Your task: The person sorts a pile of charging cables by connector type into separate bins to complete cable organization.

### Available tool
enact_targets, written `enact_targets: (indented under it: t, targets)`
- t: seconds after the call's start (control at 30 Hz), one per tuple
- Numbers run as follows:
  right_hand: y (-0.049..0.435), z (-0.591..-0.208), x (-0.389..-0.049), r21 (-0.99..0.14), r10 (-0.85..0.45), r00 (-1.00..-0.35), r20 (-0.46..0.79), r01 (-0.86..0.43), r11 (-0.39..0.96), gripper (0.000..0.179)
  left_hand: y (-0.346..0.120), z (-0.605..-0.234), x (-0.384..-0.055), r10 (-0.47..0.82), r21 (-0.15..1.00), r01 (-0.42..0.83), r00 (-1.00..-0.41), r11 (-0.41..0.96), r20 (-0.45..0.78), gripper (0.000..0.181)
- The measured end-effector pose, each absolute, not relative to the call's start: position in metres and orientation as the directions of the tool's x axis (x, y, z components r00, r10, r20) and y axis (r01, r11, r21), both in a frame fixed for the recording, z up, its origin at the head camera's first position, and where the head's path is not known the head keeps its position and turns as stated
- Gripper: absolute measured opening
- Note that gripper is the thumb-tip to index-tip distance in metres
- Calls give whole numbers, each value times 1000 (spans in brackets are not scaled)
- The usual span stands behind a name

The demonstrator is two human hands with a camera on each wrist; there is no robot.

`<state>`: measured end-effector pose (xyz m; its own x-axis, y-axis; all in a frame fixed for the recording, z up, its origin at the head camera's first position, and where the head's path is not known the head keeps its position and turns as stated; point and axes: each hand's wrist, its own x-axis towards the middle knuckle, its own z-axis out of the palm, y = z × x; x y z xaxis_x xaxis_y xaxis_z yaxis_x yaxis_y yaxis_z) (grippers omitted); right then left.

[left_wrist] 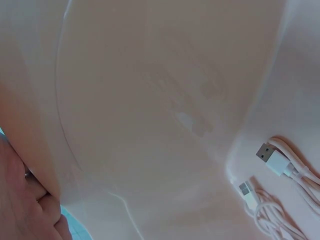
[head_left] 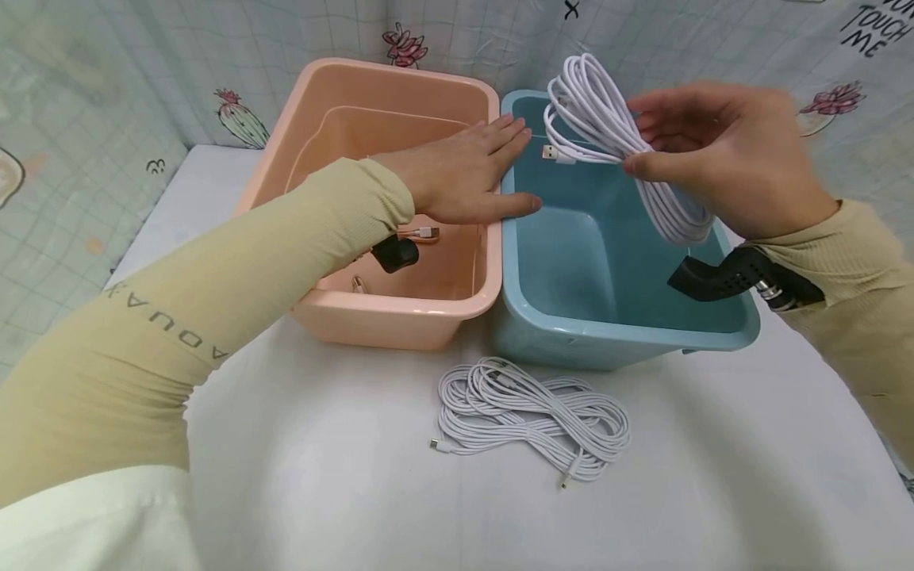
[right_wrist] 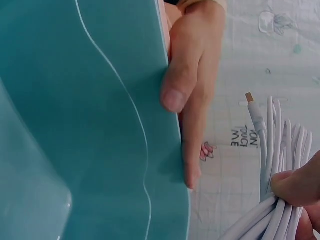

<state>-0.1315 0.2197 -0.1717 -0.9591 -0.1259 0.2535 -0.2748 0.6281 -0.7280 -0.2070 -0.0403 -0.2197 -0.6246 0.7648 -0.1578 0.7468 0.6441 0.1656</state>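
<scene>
Two plastic bins stand side by side, a peach bin (head_left: 400,309) on the left and a blue bin (head_left: 621,341) on the right. My left hand (head_left: 464,170) lies with straight fingers across the rims where the bins meet. In my right hand (head_left: 735,151) a coiled white USB cable (head_left: 596,107) is pinched between thumb and fingers, above the blue bin. Its USB plug (head_left: 557,154) sticks out to the left. Inside the peach bin are cables with USB plugs (left_wrist: 275,159), partly hidden by my left arm in the head view.
More coiled white cables (head_left: 531,416) lie overlapping on the white table (head_left: 321,476) in front of the bins. A patterned curtain (head_left: 457,32) hangs close behind both bins. A black wrist mount (head_left: 735,274) juts from the right sleeve over the blue bin's rim.
</scene>
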Motion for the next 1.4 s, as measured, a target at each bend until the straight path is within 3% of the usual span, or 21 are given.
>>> enact_targets:
  t: [0.8,1.4]
  targets:
    - [219,-190,-175,-740,-77,-975,207,-207,640,45,-41,-221,-208,767,151,753,-620,641,-164,94]
    - [221,-210,-185,-770,27,-994,102,-62,634,44,-40,-220,-208,767,142,755,-619,640,-168,93]
